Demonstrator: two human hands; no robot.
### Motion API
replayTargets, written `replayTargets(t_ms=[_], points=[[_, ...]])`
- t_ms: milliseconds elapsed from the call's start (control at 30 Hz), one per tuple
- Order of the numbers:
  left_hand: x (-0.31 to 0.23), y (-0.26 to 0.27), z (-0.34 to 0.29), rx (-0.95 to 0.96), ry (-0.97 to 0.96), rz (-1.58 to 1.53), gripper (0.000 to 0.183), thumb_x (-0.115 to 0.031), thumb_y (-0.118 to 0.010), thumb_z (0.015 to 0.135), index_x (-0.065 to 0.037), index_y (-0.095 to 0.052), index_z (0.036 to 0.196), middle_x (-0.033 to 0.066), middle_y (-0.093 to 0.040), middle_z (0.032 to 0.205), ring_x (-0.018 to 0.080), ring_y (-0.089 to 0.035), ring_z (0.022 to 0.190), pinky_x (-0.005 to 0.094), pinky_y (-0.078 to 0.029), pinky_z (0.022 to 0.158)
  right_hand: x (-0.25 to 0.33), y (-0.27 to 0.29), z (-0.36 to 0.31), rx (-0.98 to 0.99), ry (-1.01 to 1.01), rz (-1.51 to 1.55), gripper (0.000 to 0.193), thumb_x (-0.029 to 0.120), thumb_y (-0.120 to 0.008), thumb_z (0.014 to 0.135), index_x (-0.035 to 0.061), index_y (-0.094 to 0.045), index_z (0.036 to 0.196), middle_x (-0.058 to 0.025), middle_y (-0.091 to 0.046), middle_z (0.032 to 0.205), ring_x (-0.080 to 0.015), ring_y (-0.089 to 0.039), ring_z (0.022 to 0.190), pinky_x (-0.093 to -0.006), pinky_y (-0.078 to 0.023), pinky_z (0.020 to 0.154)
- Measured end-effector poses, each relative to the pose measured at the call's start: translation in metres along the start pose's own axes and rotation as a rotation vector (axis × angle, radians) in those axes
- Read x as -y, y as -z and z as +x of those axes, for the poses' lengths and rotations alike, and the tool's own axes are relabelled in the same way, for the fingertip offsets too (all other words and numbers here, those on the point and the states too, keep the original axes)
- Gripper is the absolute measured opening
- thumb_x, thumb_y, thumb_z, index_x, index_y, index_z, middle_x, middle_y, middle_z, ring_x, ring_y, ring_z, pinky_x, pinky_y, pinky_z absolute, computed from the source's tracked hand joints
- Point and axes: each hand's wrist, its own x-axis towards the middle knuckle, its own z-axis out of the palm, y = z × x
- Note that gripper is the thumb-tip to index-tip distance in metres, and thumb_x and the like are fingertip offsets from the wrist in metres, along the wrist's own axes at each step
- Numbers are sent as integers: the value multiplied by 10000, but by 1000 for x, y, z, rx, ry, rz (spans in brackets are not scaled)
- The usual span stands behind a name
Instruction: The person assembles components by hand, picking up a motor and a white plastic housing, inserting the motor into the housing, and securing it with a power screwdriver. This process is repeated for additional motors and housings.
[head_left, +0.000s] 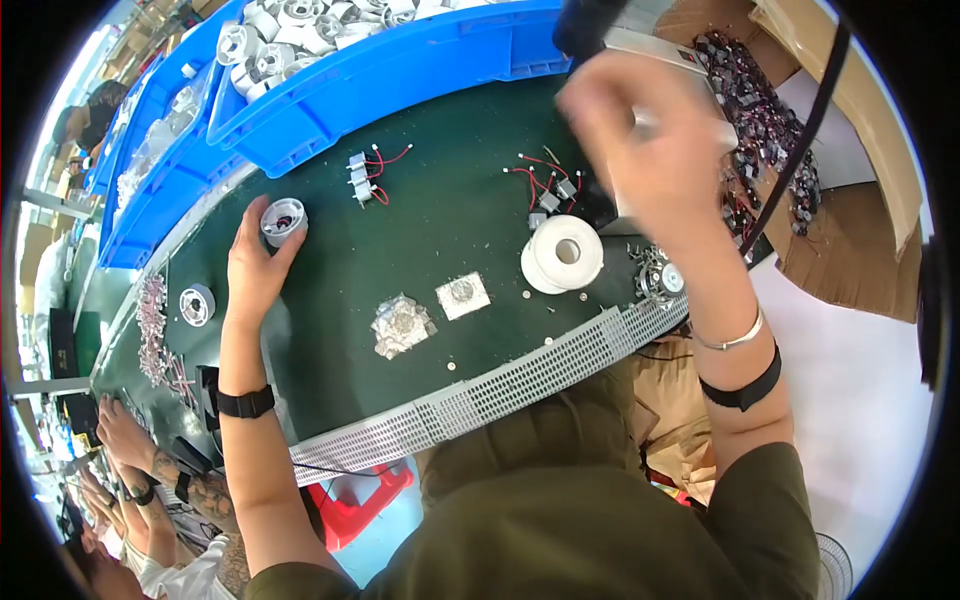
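My left hand (256,268) is curled round a white round plastic housing (284,218) on the green bench, with dark and reddish parts showing inside it. My right hand (650,150) is raised over the right part of the bench, blurred by motion. Its fingers look bent, but what they hold, if anything, is smeared. Behind it are a pale metal box (660,45) and a dark object (590,25). Small motors with red wires (550,195) lie left of that hand, above a white spool (563,254). More small motors (360,178) sit right of the housing.
Blue bins (400,90) of white plastic parts line the far side. Another white housing (197,305) stands left, beside a wire pile (152,330). Crumpled foil (402,325) and a pale square pad (463,296) lie centrally. A cardboard box (850,230) holds many motors. Co-workers' hands (125,435) appear left.
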Motion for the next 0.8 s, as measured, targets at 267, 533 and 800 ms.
replayTargets(t_ms=[267, 533, 800], points=[[-83, 35, 72, -349, -189, -270, 370, -183, -689, 802, 31, -594, 1089, 170, -639, 1019, 248, -611, 971, 328, -450, 866, -36, -60, -14, 1167, -263, -470, 148, 66, -701, 660, -25, -659, 769, -213, -643, 783, -343, -648, 800, -401, -535, 683], [-132, -9, 223, -67, -362, -17, 511, -324, -692, 734, -34, -583, 1141, 189, -623, 1090, 321, -619, 964, 388, -483, 824, -50, -63, -6, 1375, -257, -334, 125, 22, -656, 688, -25, -667, 803, -219, -646, 894, -345, -637, 859, -399, -533, 704], [-129, -9, 227, -185, -382, 74, 640, -333, -715, 696, 37, -532, 1184, 248, -590, 1094, 339, -579, 1023, 371, -455, 893, -56, -54, -7, 1079, -162, -211, 135, 31, -621, 715, 25, -654, 845, -160, -622, 839, -343, -610, 826, -409, -494, 718]])
